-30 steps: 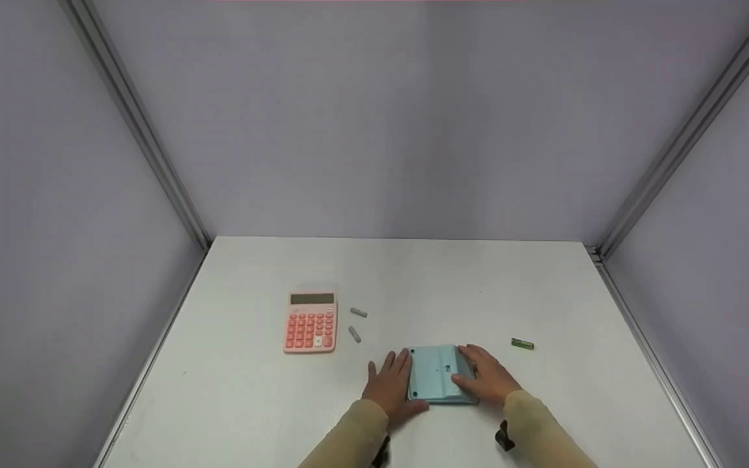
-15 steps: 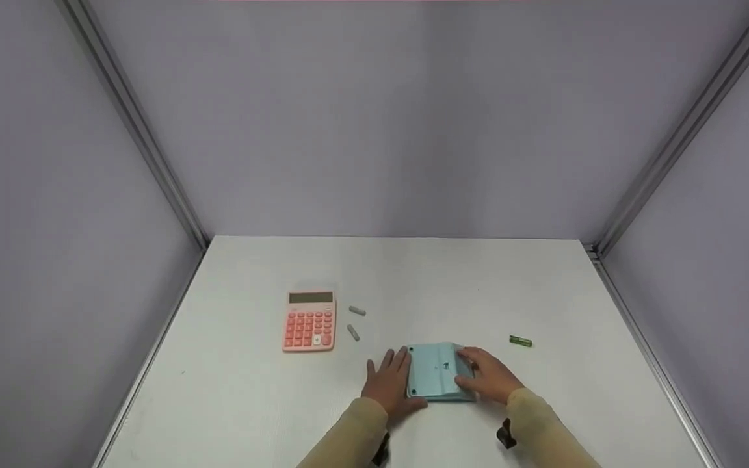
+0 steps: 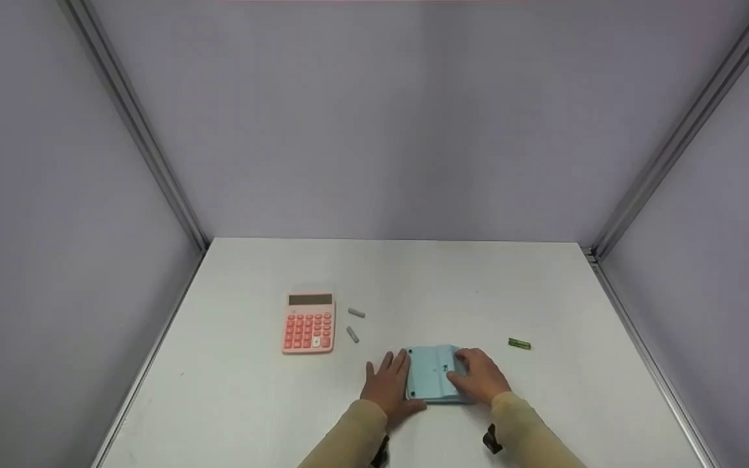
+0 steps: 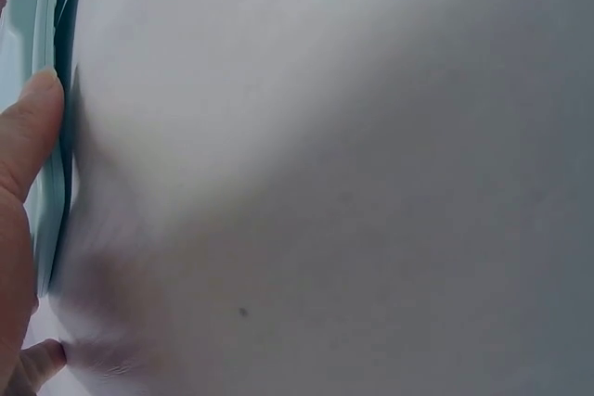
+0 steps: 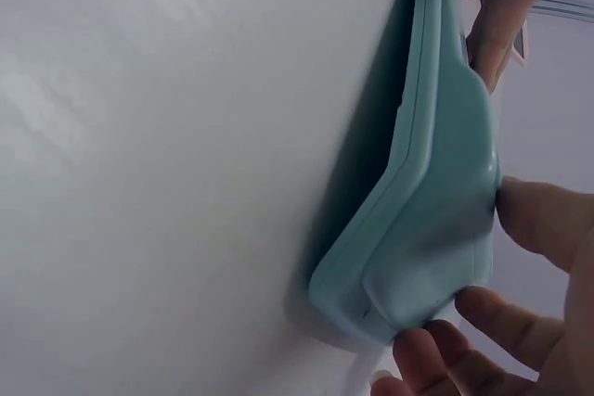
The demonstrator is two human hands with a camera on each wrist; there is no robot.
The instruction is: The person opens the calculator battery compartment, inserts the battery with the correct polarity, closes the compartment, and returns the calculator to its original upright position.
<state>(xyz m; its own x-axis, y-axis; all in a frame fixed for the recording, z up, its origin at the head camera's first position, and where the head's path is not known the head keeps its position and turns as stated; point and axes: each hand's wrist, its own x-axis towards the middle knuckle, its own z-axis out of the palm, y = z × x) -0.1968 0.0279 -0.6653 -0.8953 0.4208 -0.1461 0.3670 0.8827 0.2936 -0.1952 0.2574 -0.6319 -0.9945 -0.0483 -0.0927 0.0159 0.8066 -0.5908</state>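
A light-blue calculator (image 3: pixel 424 372) lies face down on the white table, its raised ridge toward the right. My left hand (image 3: pixel 387 389) rests against its left edge with straight, spread fingers. The left thumb (image 4: pixel 37 122) touches the calculator's near edge in the left wrist view. My right hand (image 3: pixel 482 376) grips the thicker right end, thumb on the ridge and curled fingers at the far right edge. In the right wrist view the calculator's teal side (image 5: pixel 445 183) shows between both hands. The key side is hidden underneath.
A pink calculator (image 3: pixel 309 324) lies face up to the left. Beside it are two small grey cylinders (image 3: pixel 356 312), likely batteries. A green battery (image 3: pixel 519 343) lies to the right of my right hand. Grey panels (image 3: pixel 381 130) enclose the table (image 3: pixel 231 416) at the back and sides.
My right hand has shifted slightly left, its thumb lying further over the ridge. My left hand and the light-blue calculator have hardly moved.
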